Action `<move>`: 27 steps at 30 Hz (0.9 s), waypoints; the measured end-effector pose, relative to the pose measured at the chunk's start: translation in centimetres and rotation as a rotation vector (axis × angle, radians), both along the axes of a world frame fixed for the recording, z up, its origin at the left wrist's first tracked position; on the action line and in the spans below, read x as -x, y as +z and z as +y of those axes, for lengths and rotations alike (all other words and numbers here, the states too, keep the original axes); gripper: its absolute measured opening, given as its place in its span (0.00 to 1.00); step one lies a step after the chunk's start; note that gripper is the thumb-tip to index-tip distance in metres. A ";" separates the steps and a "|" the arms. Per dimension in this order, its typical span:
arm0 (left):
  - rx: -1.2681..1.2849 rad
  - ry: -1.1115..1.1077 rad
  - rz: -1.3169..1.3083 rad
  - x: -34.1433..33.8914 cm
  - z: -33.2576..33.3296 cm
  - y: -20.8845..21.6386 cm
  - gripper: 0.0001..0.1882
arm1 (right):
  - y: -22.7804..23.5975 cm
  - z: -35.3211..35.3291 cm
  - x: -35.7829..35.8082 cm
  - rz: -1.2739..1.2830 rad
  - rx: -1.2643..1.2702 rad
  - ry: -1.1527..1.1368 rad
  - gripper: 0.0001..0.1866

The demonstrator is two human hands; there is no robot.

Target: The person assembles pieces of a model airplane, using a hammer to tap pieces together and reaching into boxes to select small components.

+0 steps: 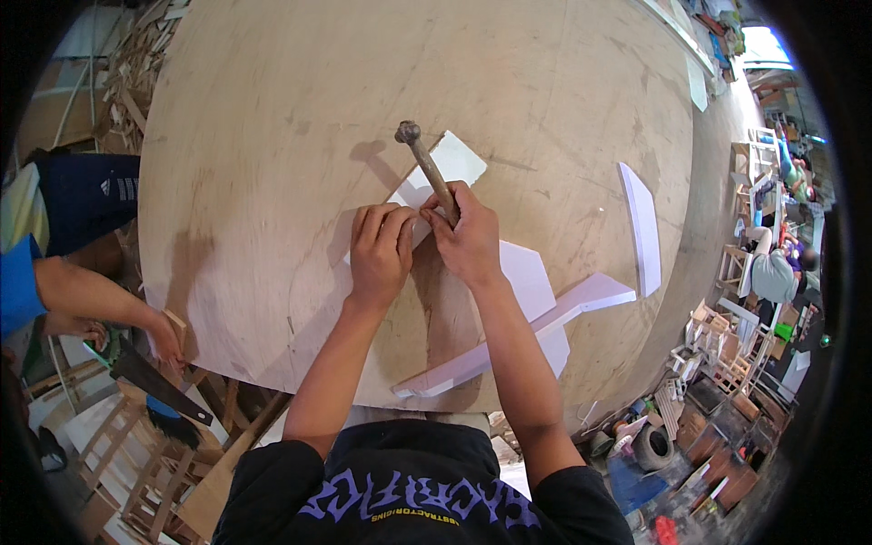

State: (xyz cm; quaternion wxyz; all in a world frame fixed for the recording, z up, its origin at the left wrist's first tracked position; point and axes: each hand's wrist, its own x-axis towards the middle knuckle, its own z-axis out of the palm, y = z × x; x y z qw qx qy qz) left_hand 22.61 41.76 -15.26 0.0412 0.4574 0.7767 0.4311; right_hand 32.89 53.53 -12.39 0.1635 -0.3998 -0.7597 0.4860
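On plywood — worn hammer (427,171) (rusty head) in right hand (470,238).

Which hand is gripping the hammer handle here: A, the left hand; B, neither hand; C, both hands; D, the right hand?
D: the right hand is wrapped around the hammer handle, while the left hand presses flat on the white board beside it.
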 end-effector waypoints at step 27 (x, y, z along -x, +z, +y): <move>-0.068 0.062 -0.019 1.2 0.6 -0.7 0.09 | 2.6 -4.9 -5.5 -0.039 -0.137 -0.104 0.15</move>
